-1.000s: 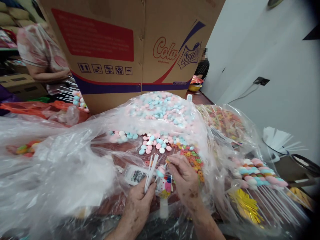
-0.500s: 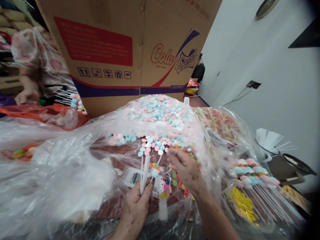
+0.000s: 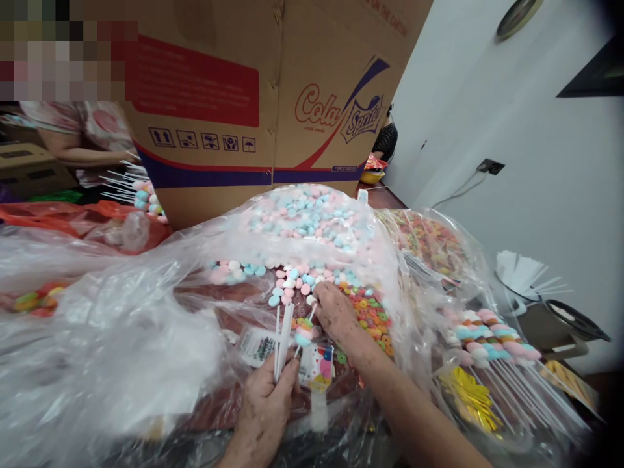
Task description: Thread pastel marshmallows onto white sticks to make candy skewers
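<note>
My left hand [image 3: 267,396] is closed around several thin white sticks [image 3: 283,338], which point up and away from me. One of them carries a small stack of threaded candies [image 3: 303,333] in blue, orange and pink. My right hand [image 3: 336,312] reaches in from the right, its fingers bent together at the tip of that stick, beside a white candy [image 3: 311,300]. What the fingertips pinch, if anything, is hidden. Loose pink, blue and white marshmallow candies [image 3: 290,283] lie just beyond both hands. Colourful ring candies [image 3: 373,318] lie to the right, partly behind my right forearm.
A large cardboard box [image 3: 209,156] stands behind a clear plastic bag of candies [image 3: 312,214]. Finished candy skewers [image 3: 497,338] and gold twist ties [image 3: 470,400] lie at the right, near a jug [image 3: 560,325]. Crumpled plastic [image 3: 121,351] covers the left. A person [image 3: 82,140] stands far left.
My right hand has moved left and forward to the stick's tip, and its fingers have closed together. The left hand holds the sticks nearly still. The person at far left has shifted their arm.
</note>
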Demonstrator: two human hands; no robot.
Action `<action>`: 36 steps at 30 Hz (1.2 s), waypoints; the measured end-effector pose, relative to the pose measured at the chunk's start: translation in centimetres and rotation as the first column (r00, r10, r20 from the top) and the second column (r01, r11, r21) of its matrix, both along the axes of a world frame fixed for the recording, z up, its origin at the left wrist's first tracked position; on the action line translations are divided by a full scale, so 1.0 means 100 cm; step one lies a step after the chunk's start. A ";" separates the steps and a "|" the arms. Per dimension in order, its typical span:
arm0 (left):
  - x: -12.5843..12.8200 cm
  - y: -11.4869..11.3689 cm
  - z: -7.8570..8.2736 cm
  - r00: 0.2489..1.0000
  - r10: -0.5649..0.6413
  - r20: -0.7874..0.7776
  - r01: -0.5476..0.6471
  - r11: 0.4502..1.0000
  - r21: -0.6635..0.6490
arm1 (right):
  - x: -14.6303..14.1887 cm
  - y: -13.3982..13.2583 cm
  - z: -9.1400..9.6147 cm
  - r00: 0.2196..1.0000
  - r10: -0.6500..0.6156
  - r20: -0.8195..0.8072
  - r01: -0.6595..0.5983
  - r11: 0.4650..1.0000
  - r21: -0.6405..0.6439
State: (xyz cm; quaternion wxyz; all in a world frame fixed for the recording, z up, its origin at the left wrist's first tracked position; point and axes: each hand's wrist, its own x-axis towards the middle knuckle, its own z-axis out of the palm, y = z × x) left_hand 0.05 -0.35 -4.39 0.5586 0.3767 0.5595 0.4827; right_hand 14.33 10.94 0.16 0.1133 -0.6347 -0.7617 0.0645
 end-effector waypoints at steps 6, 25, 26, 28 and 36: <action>0.000 0.001 -0.001 0.999 -0.018 0.031 0.018 1.000 -0.008 | 0.031 0.015 0.005 0.950 -0.037 -0.311 0.091 0.983 0.159; 0.000 0.001 0.007 1.000 -0.001 -0.015 0.000 1.000 -0.027 | 0.034 0.001 0.005 0.983 0.181 0.030 -0.183 0.981 0.064; 0.000 0.001 0.008 1.000 -0.002 -0.001 0.002 0.999 -0.035 | 0.034 -0.006 0.005 0.969 0.247 0.019 -0.248 0.966 0.069; 0.000 0.001 0.010 1.000 -0.009 0.012 0.009 0.999 -0.034 | 0.034 -0.019 0.006 0.945 0.327 -0.028 -0.324 0.943 0.071; -0.001 0.000 0.010 1.000 -0.023 0.006 0.024 0.999 -0.035 | 0.046 -0.018 0.007 0.982 -0.063 -0.177 0.086 0.988 0.129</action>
